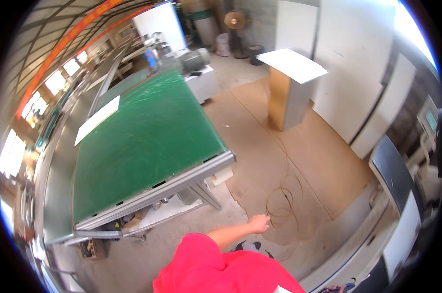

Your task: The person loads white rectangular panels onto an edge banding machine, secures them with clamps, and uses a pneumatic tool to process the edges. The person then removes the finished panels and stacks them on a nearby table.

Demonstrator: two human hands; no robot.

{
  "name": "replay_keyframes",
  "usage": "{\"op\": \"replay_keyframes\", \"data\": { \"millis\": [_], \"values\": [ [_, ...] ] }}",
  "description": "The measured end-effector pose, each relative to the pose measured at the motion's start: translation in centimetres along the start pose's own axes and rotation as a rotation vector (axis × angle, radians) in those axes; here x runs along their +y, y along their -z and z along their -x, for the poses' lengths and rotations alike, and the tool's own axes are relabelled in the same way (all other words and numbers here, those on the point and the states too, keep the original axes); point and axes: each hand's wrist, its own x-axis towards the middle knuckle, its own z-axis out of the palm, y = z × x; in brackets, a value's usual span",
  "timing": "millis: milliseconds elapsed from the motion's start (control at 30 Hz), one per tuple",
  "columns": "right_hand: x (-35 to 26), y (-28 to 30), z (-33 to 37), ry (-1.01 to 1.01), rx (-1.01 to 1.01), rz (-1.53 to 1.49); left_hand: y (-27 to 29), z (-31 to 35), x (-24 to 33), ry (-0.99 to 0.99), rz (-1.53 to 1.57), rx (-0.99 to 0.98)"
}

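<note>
My left hand [259, 223] reaches out from a red sleeve, above the floor beside the green-topped conveyor table [147, 141]. Its fingers look curled in, and I see nothing in them. Beyond it, a thin yellowish hose or cord [281, 200] lies in loose loops on brown sheeting. At the lower right edge, my right hand [334, 289] is only partly in the picture, closed around a dark hand-held tool [348, 285]; its exact kind is too small to make out.
A white panel [97, 120] lies along the conveyor's left side. Ahead, a white board [293, 65] tops a stack of upright boards [285, 102]. Large pale panels [350, 73] lean at the right. A grey motor [195, 60] and a standing fan [235, 22] are farther back.
</note>
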Motion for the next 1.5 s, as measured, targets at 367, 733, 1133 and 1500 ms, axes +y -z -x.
{"op": "replay_keyframes", "data": {
  "millis": [367, 733, 1133, 1500],
  "values": [
    [-7.2, -25.7, -19.6, -0.008, -0.16, -0.002, 9.7, -24.5, -4.9, 0.13, 0.449, 0.118],
    [-14.0, -44.8, -35.0, 0.102, -0.21, 0.055, 33.0, -62.1, -11.3, 0.356, 0.743, 0.69],
    [-10.7, -90.7, -26.5, -0.062, -0.617, 0.954, 55.3, -95.2, -17.9, 0.636, 0.819, 0.595],
    [-7.6, -109.1, -30.9, -0.117, -0.966, 1.098, 59.7, -90.5, -23.6, 0.505, 1.528, 0.447]
  ]
}}
